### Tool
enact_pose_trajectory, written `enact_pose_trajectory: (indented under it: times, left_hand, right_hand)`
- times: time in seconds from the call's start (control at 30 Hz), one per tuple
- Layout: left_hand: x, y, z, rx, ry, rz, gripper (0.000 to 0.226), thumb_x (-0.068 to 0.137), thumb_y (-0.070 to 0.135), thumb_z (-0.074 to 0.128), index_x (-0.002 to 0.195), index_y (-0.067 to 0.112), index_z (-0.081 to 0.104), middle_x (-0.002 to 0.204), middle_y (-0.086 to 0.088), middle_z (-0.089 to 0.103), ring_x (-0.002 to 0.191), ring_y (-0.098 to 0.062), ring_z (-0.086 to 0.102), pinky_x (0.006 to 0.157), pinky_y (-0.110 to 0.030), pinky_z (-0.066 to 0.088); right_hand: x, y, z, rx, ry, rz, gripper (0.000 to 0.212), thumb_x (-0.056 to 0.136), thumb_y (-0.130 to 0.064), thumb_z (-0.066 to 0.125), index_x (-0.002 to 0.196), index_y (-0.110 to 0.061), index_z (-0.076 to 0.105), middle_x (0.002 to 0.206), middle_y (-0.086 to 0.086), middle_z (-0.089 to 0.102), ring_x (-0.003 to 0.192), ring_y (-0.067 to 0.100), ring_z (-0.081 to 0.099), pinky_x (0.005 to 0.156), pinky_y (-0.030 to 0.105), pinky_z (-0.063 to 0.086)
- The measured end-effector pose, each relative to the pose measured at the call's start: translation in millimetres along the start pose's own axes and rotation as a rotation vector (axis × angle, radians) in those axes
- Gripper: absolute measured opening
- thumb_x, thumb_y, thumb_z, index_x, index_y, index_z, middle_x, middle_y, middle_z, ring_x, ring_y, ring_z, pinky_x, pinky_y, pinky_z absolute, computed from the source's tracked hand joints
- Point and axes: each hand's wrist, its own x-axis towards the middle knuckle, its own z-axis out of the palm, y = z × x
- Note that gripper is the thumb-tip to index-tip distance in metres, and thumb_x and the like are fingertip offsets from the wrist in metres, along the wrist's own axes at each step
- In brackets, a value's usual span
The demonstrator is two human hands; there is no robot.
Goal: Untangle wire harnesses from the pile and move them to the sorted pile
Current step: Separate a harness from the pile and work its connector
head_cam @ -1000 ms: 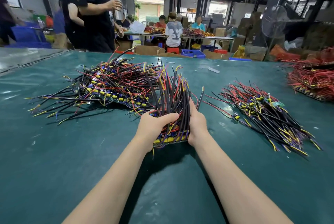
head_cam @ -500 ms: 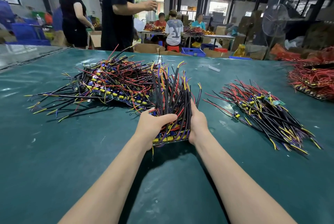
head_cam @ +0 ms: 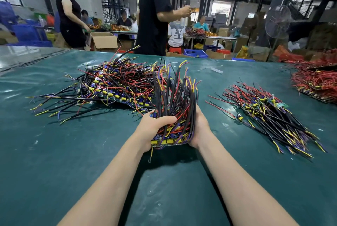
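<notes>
Left hand (head_cam: pixel 155 128) thumb curled over and right hand (head_cam: pixel 199 127) cupping the side, its fingers hidden, grip the bristly upright bundle of black, red and yellow wire harnesses (head_cam: pixel 175 102). Tangled pile (head_cam: pixel 116 83) just left of bundle; fanned sorted pile (head_cam: pixel 269 114) right, well apart.

The bundle (head_cam: pixel 173 105) hides the fingers of the right hand (head_cam: pixel 200 129).

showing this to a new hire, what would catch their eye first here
First, the bristling bundle of wire harnesses gripped between the left hand and right hand at the centre. Then the big tangled pile behind it to the left, and the neater sorted pile on the right of the green table.
</notes>
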Motion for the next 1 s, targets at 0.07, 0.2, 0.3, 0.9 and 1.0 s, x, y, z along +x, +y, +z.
enact_pose_trajectory:
  times: [0.07, 0.2, 0.3, 0.9, 1.0]
  left_hand:
    - [-1, 0, -2, -0.105, -0.094, -0.016, 0.02, 0.061, 0.009, 0.071, 0.081, 0.011, 0.07, 0.078, -0.009, 0.073, 0.07, -0.024, 0.071, 0.06, -0.032, 0.056]
    - [-3, -2, -1, -0.244, -0.164, -0.032, 0.025, 0.058, 0.016, 0.064, 0.081, 0.009, 0.069, 0.07, -0.009, 0.072, 0.061, -0.022, 0.07, 0.052, -0.029, 0.056]
    - [-4, -3, -1, -0.283, -0.197, -0.104, 0.037, 0.056, 0.014, 0.07, 0.093, 0.006, 0.065, 0.074, -0.01, 0.072, 0.064, -0.023, 0.07, 0.055, -0.031, 0.057]
    - [-2, 7, -5, -0.384, 0.215, 0.051, 0.061, 0.058, 0.02, 0.074, 0.113, -0.001, 0.058, 0.088, -0.018, 0.068, 0.071, -0.028, 0.068, 0.064, -0.038, 0.057]
    - [-1, 10, -12, -0.425, 0.205, 0.01, 0.038, 0.073, 0.022, 0.063, 0.105, 0.003, 0.062, 0.073, -0.011, 0.07, 0.054, -0.022, 0.067, 0.049, -0.029, 0.055]
  right_hand:
    - [-3, -1, 2, 0.013, -0.095, 0.029, 0.065, 0.081, -0.066, 0.037, 0.091, -0.012, 0.073, 0.089, 0.011, 0.073, 0.076, 0.026, 0.07, 0.067, 0.035, 0.055]
    - [-5, -3, -2, 0.1, -0.204, 0.077, 0.086, 0.078, -0.079, 0.021, 0.085, -0.014, 0.077, 0.091, 0.012, 0.073, 0.08, 0.028, 0.071, 0.07, 0.04, 0.055]
    - [-5, 1, -3, 0.162, -0.233, 0.085, 0.089, 0.072, -0.081, 0.026, 0.107, -0.01, 0.067, 0.105, 0.017, 0.068, 0.091, 0.033, 0.067, 0.081, 0.045, 0.049]
    - [-6, -5, -15, 0.165, -0.31, -0.042, 0.073, 0.056, -0.073, 0.049, 0.094, -0.016, 0.075, 0.099, 0.007, 0.072, 0.089, 0.024, 0.069, 0.073, 0.039, 0.057]
    - [-12, -6, -17, 0.113, -0.443, -0.041, 0.074, 0.043, -0.063, 0.079, 0.096, -0.012, 0.074, 0.098, 0.009, 0.072, 0.088, 0.025, 0.07, 0.072, 0.043, 0.057]
